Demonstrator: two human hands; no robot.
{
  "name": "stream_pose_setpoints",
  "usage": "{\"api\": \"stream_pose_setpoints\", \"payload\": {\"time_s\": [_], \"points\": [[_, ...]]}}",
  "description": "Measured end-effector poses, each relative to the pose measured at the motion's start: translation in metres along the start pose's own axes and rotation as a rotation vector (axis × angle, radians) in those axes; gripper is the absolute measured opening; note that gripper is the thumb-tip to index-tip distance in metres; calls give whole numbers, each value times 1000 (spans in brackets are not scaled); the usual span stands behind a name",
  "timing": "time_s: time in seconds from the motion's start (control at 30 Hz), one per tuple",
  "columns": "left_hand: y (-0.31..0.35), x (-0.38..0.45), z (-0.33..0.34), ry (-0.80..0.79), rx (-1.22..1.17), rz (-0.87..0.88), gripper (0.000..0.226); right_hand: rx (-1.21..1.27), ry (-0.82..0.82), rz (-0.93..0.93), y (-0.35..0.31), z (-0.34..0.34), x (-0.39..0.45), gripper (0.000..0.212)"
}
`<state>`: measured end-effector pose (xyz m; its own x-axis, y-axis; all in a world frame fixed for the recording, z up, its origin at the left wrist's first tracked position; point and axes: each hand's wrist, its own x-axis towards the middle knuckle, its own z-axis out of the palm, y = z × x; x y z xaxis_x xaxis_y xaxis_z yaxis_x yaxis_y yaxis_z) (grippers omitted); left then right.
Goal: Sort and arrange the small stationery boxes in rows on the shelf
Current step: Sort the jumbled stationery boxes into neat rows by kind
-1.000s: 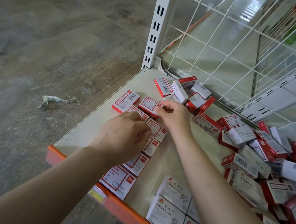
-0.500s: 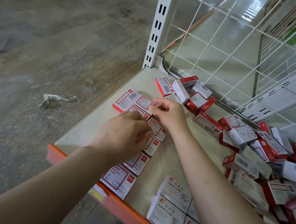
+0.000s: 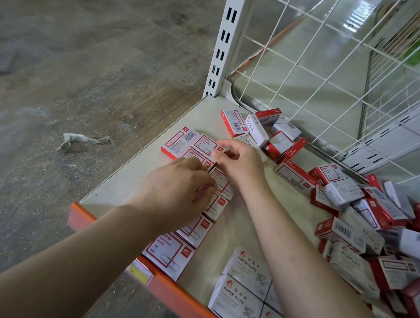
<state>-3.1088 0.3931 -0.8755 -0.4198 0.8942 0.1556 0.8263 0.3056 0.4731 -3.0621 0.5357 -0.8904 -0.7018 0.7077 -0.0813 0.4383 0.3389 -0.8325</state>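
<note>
A red-and-white paper clip box [image 3: 206,144] lies flat at the far end of a row of like boxes [image 3: 209,207] that runs from the shelf's orange front lip [image 3: 172,293] toward 11 o'clock, its long axis crosswise to that line. The right hand [image 3: 238,162] is on it, fingertips pinching its near right edge, so the box sits at about 10 o'clock from that hand. The left hand [image 3: 175,191] lies over the middle of the row, fingers bent down onto the boxes; whether it grips one I cannot tell. Loose boxes [image 3: 361,215] heap at 3 o'clock on the beige shelf [image 3: 130,179], wire mesh [image 3: 330,80] behind, grey floor [image 3: 62,78] at left.
</note>
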Motion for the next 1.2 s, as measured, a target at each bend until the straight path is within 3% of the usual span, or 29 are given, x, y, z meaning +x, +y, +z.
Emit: {"api": "stream_pose_setpoints", "payload": {"time_s": [0.27,0.4,0.57,0.7,0.97,1.2], "points": [[-16,-8,-13,102,50,5,34,-94,147,-94,1,-10,-11,27],[-23,-3,-19,218,24,-271,27,-108,138,-103,-5,-11,-16,27],[-39,4,-17,155,-27,-472,27,-169,118,-169,-11,-1,-24,27],[-47,5,-14,126,-43,-491,24,-239,82,-217,-14,5,-26,33],[-61,17,-12,136,-128,-556,41,-315,52,-237,-18,12,-21,38],[-61,27,-6,157,-136,-600,35,-331,46,-229,-15,13,-22,39]]}}
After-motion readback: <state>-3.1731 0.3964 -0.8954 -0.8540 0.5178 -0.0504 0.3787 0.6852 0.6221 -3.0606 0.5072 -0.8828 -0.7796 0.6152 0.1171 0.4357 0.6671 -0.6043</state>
